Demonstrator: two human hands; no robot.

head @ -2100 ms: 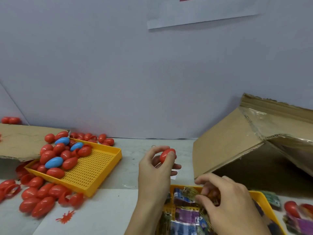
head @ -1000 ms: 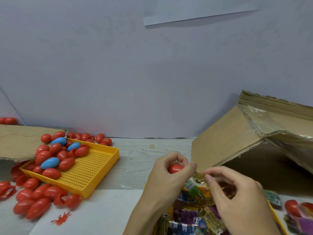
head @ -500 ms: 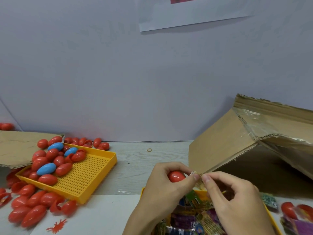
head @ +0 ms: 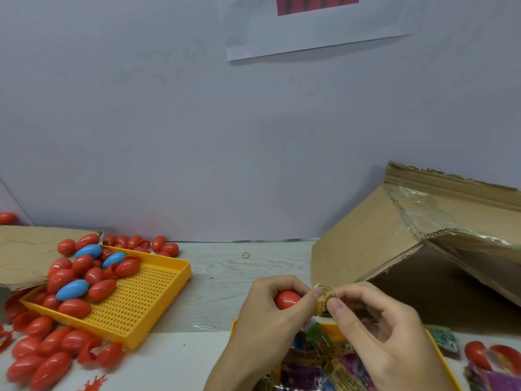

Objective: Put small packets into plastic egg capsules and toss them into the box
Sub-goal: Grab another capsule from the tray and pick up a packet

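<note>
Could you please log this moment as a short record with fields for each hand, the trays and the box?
left hand: grips a red capsule
right hand: pinches a yellow packet beside the capsule
left tray: yellow, holds red and blue capsules
near tray: yellow, holds packets, under the hands
box: cardboard, at right, opening towards the person
stage: packet not yet inside the capsule

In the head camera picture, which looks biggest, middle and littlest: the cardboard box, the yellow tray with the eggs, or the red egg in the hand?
1. cardboard box
2. yellow tray
3. red egg, held in the left hand

The differences are plain.
</note>
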